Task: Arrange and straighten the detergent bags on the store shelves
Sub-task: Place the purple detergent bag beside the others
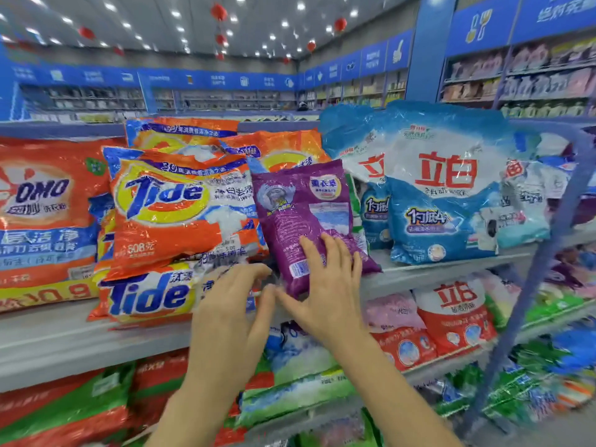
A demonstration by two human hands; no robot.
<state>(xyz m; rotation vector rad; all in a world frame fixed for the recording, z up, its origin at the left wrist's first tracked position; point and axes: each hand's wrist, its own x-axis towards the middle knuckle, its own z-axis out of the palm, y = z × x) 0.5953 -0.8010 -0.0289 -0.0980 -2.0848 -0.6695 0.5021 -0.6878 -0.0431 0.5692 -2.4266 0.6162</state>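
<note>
Purple bag [303, 217] leans tilted at the top shelf [435, 269] front, between Tide bags [180, 204] and blue-white bags [442, 188]. Right hand [325, 282] presses flat, fingers straight, on its lower face. Left hand [232, 298] is loosely open beside its bottom corner (contact unclear). Probably slick, floppy and powder-heavy, so support the base.

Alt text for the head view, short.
A right hand presses flat on a tilted purple detergent bag on a store shelf, the left hand beside its lower corner. Orange Tide bags stand left, blue-and-white bags right.
</note>
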